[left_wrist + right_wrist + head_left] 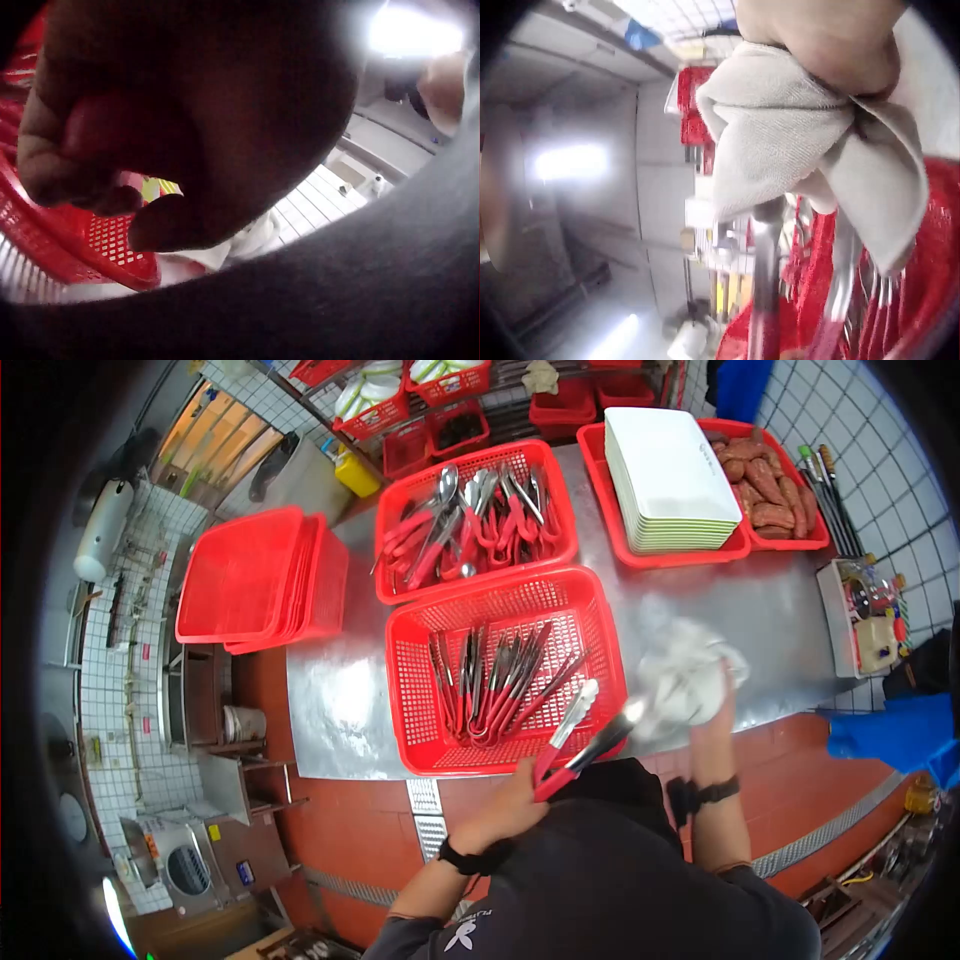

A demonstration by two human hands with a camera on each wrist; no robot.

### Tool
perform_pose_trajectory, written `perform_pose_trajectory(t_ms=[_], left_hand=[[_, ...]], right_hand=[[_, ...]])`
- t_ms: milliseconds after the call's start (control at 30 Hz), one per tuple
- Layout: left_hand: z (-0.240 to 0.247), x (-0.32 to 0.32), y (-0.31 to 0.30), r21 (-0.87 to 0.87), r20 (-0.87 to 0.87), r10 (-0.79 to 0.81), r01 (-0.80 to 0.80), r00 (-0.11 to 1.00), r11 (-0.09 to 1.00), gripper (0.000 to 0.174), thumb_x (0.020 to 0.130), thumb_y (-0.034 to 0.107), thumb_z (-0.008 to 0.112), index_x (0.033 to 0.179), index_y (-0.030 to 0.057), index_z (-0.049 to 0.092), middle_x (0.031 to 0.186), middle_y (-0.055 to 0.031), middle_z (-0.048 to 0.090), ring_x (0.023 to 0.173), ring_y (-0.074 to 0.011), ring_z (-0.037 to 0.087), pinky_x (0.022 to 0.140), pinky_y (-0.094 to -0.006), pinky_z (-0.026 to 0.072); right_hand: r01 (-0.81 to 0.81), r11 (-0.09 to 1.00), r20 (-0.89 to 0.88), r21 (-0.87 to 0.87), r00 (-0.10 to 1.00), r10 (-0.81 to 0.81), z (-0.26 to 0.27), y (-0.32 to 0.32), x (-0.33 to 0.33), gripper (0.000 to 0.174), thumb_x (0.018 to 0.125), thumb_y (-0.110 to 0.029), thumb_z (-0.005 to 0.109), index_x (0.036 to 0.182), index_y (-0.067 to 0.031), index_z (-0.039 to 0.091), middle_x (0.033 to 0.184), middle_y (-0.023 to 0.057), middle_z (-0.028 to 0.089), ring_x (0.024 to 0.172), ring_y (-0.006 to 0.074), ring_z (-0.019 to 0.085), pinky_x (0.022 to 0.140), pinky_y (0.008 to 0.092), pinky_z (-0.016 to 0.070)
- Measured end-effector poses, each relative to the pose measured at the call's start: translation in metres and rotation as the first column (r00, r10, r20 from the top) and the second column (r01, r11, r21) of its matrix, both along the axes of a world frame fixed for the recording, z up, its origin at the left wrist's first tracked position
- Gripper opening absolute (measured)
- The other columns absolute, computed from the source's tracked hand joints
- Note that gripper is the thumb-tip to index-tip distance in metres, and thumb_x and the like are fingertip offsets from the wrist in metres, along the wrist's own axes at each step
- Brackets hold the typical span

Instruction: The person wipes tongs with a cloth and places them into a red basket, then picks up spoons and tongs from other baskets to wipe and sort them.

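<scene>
My left hand (513,803) grips a pair of metal tongs (600,743) by the red handles, its two arms spread apart over the near right corner of the front red basket (408,735). Curled fingers around a red handle fill the left wrist view. A white cloth (690,672), blurred, is bunched in my right hand (712,735), right of the tongs. In the right wrist view the cloth (780,127) lies against the tongs' metal (766,255). Several red-handled tongs (490,690) lie in the front basket.
Behind stands another red basket (392,582) of red-handled tongs. Stacked empty red baskets (235,580) are at the left. White plates (670,465) and a red basket of sausage-like food (765,485) sit at the back right, with a box of bottles (838,620) at the right edge.
</scene>
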State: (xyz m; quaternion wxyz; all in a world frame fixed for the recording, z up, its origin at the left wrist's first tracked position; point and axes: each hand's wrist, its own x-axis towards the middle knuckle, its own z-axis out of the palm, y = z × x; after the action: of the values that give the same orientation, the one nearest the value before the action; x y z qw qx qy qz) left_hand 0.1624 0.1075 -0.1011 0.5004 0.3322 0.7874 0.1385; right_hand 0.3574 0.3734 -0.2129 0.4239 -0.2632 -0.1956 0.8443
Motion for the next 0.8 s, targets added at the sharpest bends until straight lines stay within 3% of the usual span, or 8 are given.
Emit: perform_pose_trajectory(t_ms=[100,133,233,367,433,500,667,800], left_hand=[[0.001,-0.008,-0.001,0.034,0.118,0.071,-0.075,0.991,0.997,0.071,0.074,0.007,0.063,0.137,-0.0014,0.031,0.109,-0.0254,0.058,0.103,-0.0354,0.061,0.088,-0.0385,0.0472],[0.004,-0.007,0.004,0.054,0.164,0.088,-0.098,0.983,0.994,0.073,0.073,0.006,0.064,0.138,-0.0004,0.031,0.110,-0.0241,0.058,0.105,-0.0329,0.060,0.089,-0.0369,0.0468],[-0.001,0.011,0.032,0.148,0.290,0.122,-0.170,0.949,0.974,0.074,0.073,0.007,0.063,0.138,-0.0021,0.028,0.109,-0.0243,0.056,0.102,-0.0346,0.059,0.087,-0.0377,0.0474],[0.003,0.030,0.082,0.030,0.255,0.111,-0.122,0.960,0.992,0.084,0.071,0.005,0.063,0.143,-0.0057,0.020,0.119,-0.0250,0.052,0.112,-0.0336,0.054,0.097,-0.0364,0.0423],[0.002,0.028,0.086,-0.052,0.282,0.131,-0.122,0.950,0.991,0.086,0.071,0.005,0.063,0.143,-0.0070,0.018,0.121,-0.0253,0.051,0.113,-0.0340,0.053,0.099,-0.0362,0.0411],[0.001,0.026,0.084,0.213,0.239,0.084,-0.136,0.967,0.967,0.082,0.072,0.005,0.063,0.141,-0.0060,0.021,0.120,-0.0241,0.051,0.113,-0.0321,0.054,0.099,-0.0358,0.0407],[0.017,0.029,0.101,0.138,0.239,0.173,-0.210,0.955,0.968,0.071,0.072,0.005,0.065,0.135,-0.0006,0.031,0.106,-0.0151,0.055,0.101,-0.0240,0.058,0.089,-0.0337,0.0452],[0.011,0.023,0.104,0.142,0.128,0.135,-0.153,0.983,0.978,0.069,0.069,0.002,0.065,0.132,0.0038,0.037,0.095,-0.0092,0.056,0.090,-0.0194,0.058,0.081,-0.0308,0.0462]], right_hand=[[-0.199,0.980,-0.166,-0.033,0.967,0.190,0.007,0.035,0.004,0.058,0.098,-0.051,0.041,0.132,-0.0042,0.046,0.123,0.0148,0.057,0.114,0.0303,0.057,0.099,0.0451,0.0468],[-0.309,0.907,-0.336,-0.287,0.919,0.207,0.009,0.029,-0.002,0.065,0.098,-0.057,0.036,0.136,-0.0051,0.042,0.129,0.0145,0.054,0.119,0.0304,0.054,0.102,0.0457,0.0441],[-0.664,0.737,-0.110,0.127,0.729,0.676,0.023,-0.008,-0.027,0.074,0.094,-0.060,0.047,0.142,-0.0044,0.037,0.135,0.0109,0.051,0.124,0.0260,0.050,0.105,0.0436,0.0410],[-0.922,0.384,-0.168,0.051,0.371,0.913,-0.008,-0.046,-0.062,0.050,0.089,-0.021,0.068,0.131,-0.0044,0.046,0.118,0.0073,0.058,0.109,0.0181,0.058,0.093,0.0325,0.0479],[-0.773,0.630,-0.355,0.081,0.568,0.743,0.010,-0.035,-0.074,0.043,0.088,-0.013,0.067,0.126,-0.0056,0.048,0.110,0.0050,0.059,0.103,0.0168,0.059,0.089,0.0320,0.0496],[-0.673,0.740,-0.146,0.007,0.731,0.667,0.027,-0.030,-0.084,0.042,0.090,-0.016,0.064,0.127,-0.0066,0.047,0.111,0.0057,0.059,0.104,0.0168,0.059,0.090,0.0347,0.0501],[-0.602,0.765,-0.051,-0.228,0.792,0.608,0.039,0.006,-0.089,0.044,0.090,-0.018,0.065,0.128,-0.0052,0.048,0.111,0.0075,0.061,0.099,0.0190,0.063,0.086,0.0353,0.0536],[-0.499,0.857,0.086,-0.126,0.855,0.511,0.038,0.034,-0.079,0.045,0.090,-0.023,0.065,0.128,-0.0047,0.049,0.113,0.0104,0.062,0.098,0.0221,0.065,0.083,0.0363,0.0552]])
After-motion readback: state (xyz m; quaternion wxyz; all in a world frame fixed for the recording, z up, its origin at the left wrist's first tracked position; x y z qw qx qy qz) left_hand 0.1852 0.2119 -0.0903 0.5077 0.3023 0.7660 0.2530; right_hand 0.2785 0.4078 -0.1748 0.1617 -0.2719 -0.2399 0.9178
